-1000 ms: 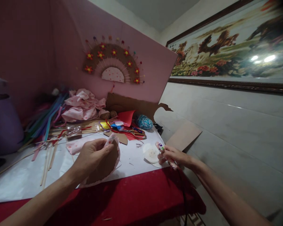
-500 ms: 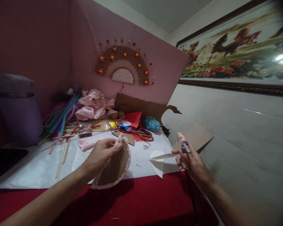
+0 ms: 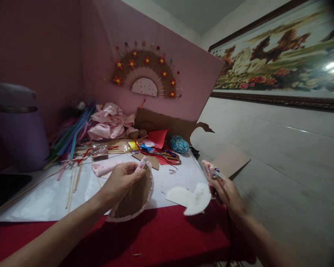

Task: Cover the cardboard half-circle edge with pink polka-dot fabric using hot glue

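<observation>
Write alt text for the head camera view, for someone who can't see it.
A person's left hand holds a fabric-edged cardboard semicircle over a craft-strewn table, while the right hand grips a patterned tool beside a white paper piece. A decorated fan hangs on the pink backboard behind.

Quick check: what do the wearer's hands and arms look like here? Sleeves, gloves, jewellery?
Both forearms are bare to the frame edge: no sleeves, no gloves. The left hand shows no ring, watch or bracelet; its nails look plain, as far as the dim light shows. The right hand likewise shows nothing worn; the picture is too blurred there to judge its nails.
</observation>
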`<state>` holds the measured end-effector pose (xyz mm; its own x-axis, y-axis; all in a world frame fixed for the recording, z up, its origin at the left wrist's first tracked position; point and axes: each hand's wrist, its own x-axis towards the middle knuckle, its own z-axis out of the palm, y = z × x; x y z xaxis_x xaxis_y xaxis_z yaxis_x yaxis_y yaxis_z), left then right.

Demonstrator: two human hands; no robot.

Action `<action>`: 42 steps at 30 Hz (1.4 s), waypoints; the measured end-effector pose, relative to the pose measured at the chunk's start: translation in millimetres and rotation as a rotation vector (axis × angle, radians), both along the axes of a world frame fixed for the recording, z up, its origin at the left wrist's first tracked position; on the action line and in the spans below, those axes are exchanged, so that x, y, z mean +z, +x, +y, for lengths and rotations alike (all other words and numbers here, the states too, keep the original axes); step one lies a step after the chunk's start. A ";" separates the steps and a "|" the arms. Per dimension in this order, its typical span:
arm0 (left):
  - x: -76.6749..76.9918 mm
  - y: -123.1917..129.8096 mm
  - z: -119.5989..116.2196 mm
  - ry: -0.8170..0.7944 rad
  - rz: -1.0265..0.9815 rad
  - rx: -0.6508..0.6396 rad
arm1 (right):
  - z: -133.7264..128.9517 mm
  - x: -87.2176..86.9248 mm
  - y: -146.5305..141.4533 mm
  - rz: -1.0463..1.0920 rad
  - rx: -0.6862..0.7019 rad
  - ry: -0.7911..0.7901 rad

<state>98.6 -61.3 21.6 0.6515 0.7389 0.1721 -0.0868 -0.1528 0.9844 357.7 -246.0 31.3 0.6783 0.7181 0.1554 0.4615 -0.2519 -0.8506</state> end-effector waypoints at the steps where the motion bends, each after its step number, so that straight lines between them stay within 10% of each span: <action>1: -0.6 0.3 0.1 -0.003 -0.002 -0.001 | -2.2 -0.6 -0.1 0.008 -0.008 -0.019; 13: 1.4 0.1 -3.2 0.003 0.033 -0.004 | 13.1 -15.9 4.1 0.007 0.054 0.236; 19: -2.0 -0.3 -1.1 0.003 0.035 0.006 | 21.1 -15.3 16.3 0.126 0.104 -0.026; 24: 0.8 0.1 -2.8 0.014 0.058 0.013 | 13.9 -11.7 4.0 0.192 0.041 0.040; 31: 1.4 1.4 -3.8 -0.002 0.042 -0.002 | 8.7 -16.4 -42.6 0.431 0.285 -0.013; 42: -1.8 1.5 -3.1 0.010 0.052 0.020 | 25.2 -26.0 19.4 0.248 -0.061 0.172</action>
<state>100.1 -64.4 19.8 0.6451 0.7501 0.1455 -0.0319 -0.1638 0.9860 377.0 -220.8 5.3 0.7521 0.6521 0.0954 0.2228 -0.1154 -0.9680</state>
